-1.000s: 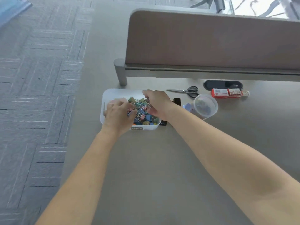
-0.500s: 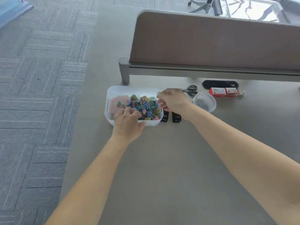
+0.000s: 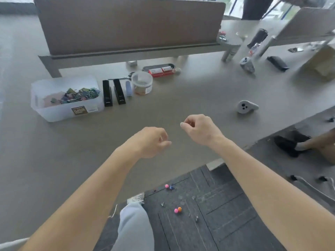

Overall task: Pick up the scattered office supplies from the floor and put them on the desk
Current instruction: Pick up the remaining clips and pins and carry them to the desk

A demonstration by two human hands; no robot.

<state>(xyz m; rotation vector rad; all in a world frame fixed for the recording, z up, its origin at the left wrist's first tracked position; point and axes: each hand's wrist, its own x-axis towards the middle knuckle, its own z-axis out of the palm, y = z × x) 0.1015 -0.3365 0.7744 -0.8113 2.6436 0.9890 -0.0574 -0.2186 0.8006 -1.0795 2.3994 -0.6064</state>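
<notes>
My left hand [image 3: 151,142] and my right hand [image 3: 198,128] hover side by side above the grey desk [image 3: 72,156], fingers loosely curled, nothing visible in either. On the desk at the left stands a white bin [image 3: 54,113] with several coloured binder clips [image 3: 79,95] in it. Beside it lie two black staplers [image 3: 113,94], a round clear tub [image 3: 142,84], scissors [image 3: 123,77] and red staple boxes [image 3: 160,71]. Down on the dark carpet lie pink and orange pins [image 3: 177,210], a pink and a blue pin [image 3: 169,186] and small metal clips [image 3: 162,204].
A brown divider panel [image 3: 126,24] runs along the desk's back. A white controller [image 3: 245,106] lies on the desk right of my hands, a second one [image 3: 247,65] farther back. My knee [image 3: 134,223] is below the desk edge. Another person's foot [image 3: 308,145] shows at the right.
Both hands have left the bin of clips and pulled back toward me. The view has swung right and down, so the desk's near edge and the carpet with scattered pins now show.
</notes>
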